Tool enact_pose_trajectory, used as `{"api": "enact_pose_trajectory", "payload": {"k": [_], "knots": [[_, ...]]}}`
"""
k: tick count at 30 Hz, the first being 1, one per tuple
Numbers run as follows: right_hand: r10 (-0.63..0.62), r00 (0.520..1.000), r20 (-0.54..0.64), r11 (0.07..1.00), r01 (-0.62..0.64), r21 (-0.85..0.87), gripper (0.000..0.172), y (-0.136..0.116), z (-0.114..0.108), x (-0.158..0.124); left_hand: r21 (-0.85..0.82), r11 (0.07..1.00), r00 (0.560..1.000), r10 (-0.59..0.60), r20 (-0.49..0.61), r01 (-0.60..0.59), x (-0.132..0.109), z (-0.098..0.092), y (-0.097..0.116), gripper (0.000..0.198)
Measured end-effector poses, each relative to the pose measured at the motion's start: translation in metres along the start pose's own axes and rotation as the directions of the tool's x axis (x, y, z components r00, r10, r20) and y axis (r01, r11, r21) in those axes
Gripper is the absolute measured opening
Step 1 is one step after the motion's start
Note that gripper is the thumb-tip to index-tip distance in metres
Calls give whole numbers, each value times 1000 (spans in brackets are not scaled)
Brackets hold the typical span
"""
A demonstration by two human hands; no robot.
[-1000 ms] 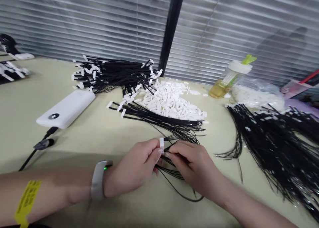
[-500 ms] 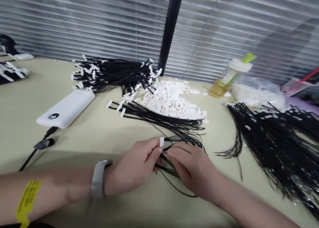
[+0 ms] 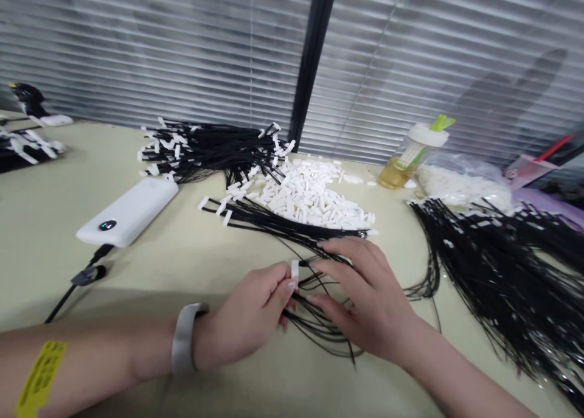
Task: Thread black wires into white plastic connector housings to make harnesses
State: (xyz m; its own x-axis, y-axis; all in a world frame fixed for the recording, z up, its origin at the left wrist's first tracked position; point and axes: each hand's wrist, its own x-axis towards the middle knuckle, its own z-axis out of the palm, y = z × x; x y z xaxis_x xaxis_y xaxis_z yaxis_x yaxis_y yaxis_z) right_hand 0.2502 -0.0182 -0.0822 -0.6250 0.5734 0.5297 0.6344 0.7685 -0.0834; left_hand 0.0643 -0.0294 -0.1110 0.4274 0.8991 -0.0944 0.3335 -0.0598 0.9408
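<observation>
Between the thumb and fingers of my left hand a small white connector is pinched, with black wires running out of it and under the hand. To its right, my right hand has its fingers spread over the same wires; its fingertips are near them, and I cannot tell whether they touch. Just beyond the hands lies a bundle of black cables, some with white connectors on their left ends. Behind that bundle spreads a heap of loose white connectors.
A stack of black cables with white ends lies by the blinds. On the left is a white power bank with a cord plugged in. At right are a bottle of yellowish liquid, a clear plastic bag and many black wires.
My right hand has let go near the white connector, moved right and spread its fingers. My left hand keeps its pinch. The view has tilted slightly upward.
</observation>
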Motion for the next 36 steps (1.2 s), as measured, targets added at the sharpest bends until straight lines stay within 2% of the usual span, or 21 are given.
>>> {"api": "enact_pose_trajectory", "payload": {"k": [2, 4, 5, 7, 8, 9, 10, 11, 12, 13, 15, 17, 20, 22, 23, 24, 27, 29, 31, 33, 36], "knots": [[-47, 996, 70, 997, 51, -50, 37, 4, -2, -1, -27, 999, 999, -16, 46, 17, -2, 3, 1, 26], [-54, 991, 124, 998, 57, -18, 36, 9, -4, -2, -83, 996, 995, -33, 92, 41, -4, 3, 7, 23], [-40, 994, 105, 999, 37, 28, 34, 13, -7, -2, -120, 991, 995, -41, 95, 52, -5, 0, 12, 21], [67, 998, -15, 984, -64, 164, 27, 22, -17, -1, -195, 980, 998, -40, 51, 49, -8, -13, 25, 19], [174, 980, -101, 957, -144, 250, 22, 28, -25, 1, -216, 976, 1000, -23, 0, 23, -11, -24, 33, 18], [305, 934, -184, 909, -228, 348, 17, 33, -34, 3, -214, 976, 997, 22, -76, -38, -16, -37, 40, 18], [447, 859, -250, 835, -301, 460, 13, 39, -44, 6, -196, 974, 985, 88, -148, -117, -21, -52, 47, 17], [570, 772, -282, 738, -330, 588, 13, 43, -53, 10, -172, 960, 951, 172, -256, -219, -27, -67, 53, 14], [668, 697, -262, 612, -314, 726, 14, 47, -63, 15, -149, 944, 914, 234, -332, -296, -35, -83, 57, 11], [735, 648, -198, 462, -266, 846, 15, 49, -70, 21, -119, 923, 866, 291, -406, -366, -42, -97, 60, 10], [777, 628, -44, 177, -150, 973, 13, 52, -82, 39, -26, 926, 823, 322, -469, -377, -56, -122, 64, 10], [766, 643, 10, 74, -103, 992, 8, 53, -88, 67, 146, 921, 780, 384, -494, -361, -65, -142, 66, 9], [739, 673, 16, 81, -112, 990, 8, 58, -83, 127, 441, 848, 648, 515, -561, -293, -57, -174, 72, 10], [718, 696, 24, 122, -160, 980, 13, 65, -69, 167, 618, 776, 556, 572, -603, -129, -37, -200, 73, 15], [708, 704, 45, 145, -207, 968, 18, 69, -58, 184, 689, 724, 567, 565, -600, 8, -24, -213, 70, 22], [703, 707, 76, 168, -268, 949, 25, 72, -45, 196, 742, 660, 636, 521, -569, 123, -11, -226, 65, 30], [716, 683, 141, 269, -457, 848, 32, 82, -1, 200, 757, 623, 748, 402, -528, 200, 20, -251, 34, 41], [720, 680, 140, 371, -547, 750, 33, 90, 22, 178, 756, 605, 788, 327, -522, 250, 27, -258, 9, 36], [695, 707, 132, 490, -599, 633, 34, 101, 34, 144, 764, 591, 825, 277, -493, 257, 25, -258, -13, 33], [650, 749, 127, 608, -613, 504, 33, 113, 32, 108, 779, 576, 850, 257, -460, 247, 21, -253, -26, 33], [567, 806, 172, 744, -590, 312, 26, 127, 16, 64, 805, 557, 879, 259, -400, 203, 21, -237, -28, 35]]}}
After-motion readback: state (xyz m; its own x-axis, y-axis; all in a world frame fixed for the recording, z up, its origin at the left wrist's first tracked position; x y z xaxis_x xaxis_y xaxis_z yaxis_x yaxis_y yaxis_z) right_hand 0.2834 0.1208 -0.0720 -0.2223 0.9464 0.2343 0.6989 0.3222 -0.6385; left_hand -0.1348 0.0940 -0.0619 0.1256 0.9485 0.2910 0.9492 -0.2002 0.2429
